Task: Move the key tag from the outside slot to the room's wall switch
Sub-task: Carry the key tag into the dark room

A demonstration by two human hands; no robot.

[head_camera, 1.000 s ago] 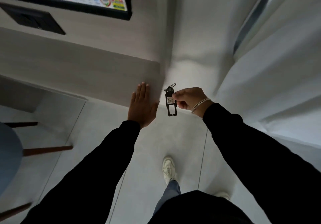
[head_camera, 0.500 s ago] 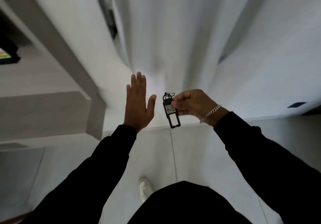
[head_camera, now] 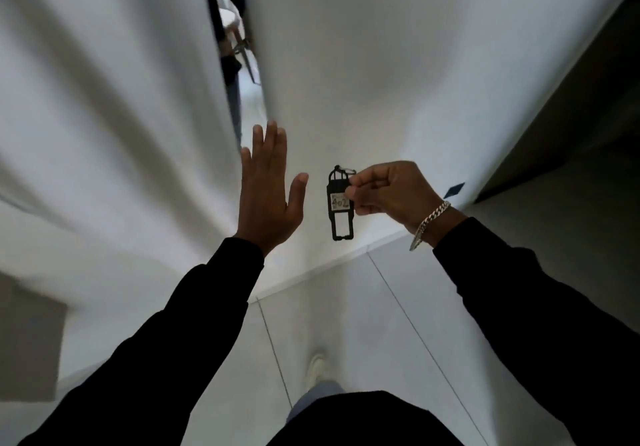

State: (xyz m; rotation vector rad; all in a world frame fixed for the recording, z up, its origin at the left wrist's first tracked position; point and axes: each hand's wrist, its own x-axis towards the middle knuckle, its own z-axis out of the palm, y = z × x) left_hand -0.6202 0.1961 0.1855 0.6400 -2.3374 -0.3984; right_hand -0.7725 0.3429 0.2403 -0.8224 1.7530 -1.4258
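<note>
The key tag (head_camera: 340,209) is a flat black plastic piece with a white label reading 402 and a small ring on top. It hangs upright at mid-frame, pinched at its upper right edge by my right hand (head_camera: 389,192), which wears a silver chain bracelet. My left hand (head_camera: 268,192) is raised flat just left of the tag, fingers together and thumb spread, holding nothing. It sits in front of a white door edge. No wall switch or slot shows clearly.
A white door or wall panel (head_camera: 104,116) fills the left, with a narrow dark gap (head_camera: 233,64) opening beyond it. A white wall (head_camera: 398,64) faces me, with a small dark square (head_camera: 455,190) low on it. Pale tiled floor (head_camera: 363,324) lies below, my shoe (head_camera: 316,367) on it.
The view has swung right, away from the wooden desk toward the white wall and door gap. Both hands keep their pose; the tag stays in my right hand.
</note>
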